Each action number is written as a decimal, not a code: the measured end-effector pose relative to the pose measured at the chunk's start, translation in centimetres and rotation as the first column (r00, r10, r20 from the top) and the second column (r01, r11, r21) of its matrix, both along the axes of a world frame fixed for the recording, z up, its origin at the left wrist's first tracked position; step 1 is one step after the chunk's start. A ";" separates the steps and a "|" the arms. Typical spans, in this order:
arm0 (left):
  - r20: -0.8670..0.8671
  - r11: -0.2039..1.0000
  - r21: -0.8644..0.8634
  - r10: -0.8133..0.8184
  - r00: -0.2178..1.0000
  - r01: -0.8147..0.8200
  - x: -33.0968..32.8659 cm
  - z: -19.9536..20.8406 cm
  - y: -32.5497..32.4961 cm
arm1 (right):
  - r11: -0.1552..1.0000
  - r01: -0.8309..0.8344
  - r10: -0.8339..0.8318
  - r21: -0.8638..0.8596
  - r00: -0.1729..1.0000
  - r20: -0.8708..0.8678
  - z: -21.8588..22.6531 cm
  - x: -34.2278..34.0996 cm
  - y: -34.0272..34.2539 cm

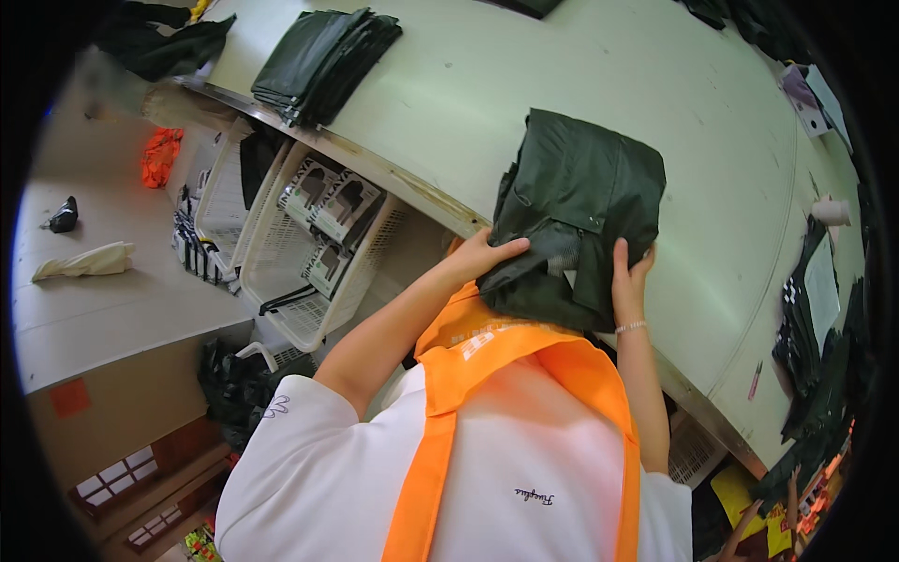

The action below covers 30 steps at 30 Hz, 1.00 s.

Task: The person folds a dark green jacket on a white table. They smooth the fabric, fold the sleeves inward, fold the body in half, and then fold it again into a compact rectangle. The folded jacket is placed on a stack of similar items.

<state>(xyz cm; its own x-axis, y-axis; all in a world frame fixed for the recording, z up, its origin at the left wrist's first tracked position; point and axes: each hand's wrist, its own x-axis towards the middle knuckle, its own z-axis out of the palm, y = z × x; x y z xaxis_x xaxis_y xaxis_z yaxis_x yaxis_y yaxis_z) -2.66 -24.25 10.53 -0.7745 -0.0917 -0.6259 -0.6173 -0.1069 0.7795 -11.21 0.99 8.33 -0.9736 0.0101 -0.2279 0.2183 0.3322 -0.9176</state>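
Note:
A folded dark green garment (599, 178) of thin, slightly shiny cloth rests at the near edge of the table, close against my orange apron. My left hand (492, 255) grips its left side, with the thumb on top and the other fingers mostly hidden beneath. On the right side, my right hand (634, 276) clasps the garment in the same way, thumb up along the edge. A flap with a small fastener and a patch of lighter mesh-like lining show on the upper face of the bundle.
A stack of folded dark garments (323, 61) lies at the table's far left. White plastic baskets (314, 323) with printed packages (346, 206) stand below the left edge. Along the right are a pen (755, 381), a thread spool (832, 212) and dark cloth (801, 318) with paper.

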 end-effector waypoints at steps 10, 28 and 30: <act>0.002 0.871 -0.480 -0.124 0.992 0.109 -1.6 1.1 -6.1 | 0.931 -0.078 0.147 0.358 0.974 -0.171 3.8 1.2 -11.6; -0.325 0.736 -0.508 -0.646 0.691 0.449 -10.8 -1.2 -22.4 | -0.356 -0.086 0.573 0.930 0.766 0.290 4.1 -9.9 -43.8; 0.060 0.389 -0.515 -0.873 0.484 0.764 -11.1 3.6 -27.1 | -0.335 -0.082 0.636 0.939 0.715 0.289 3.2 -10.4 -43.6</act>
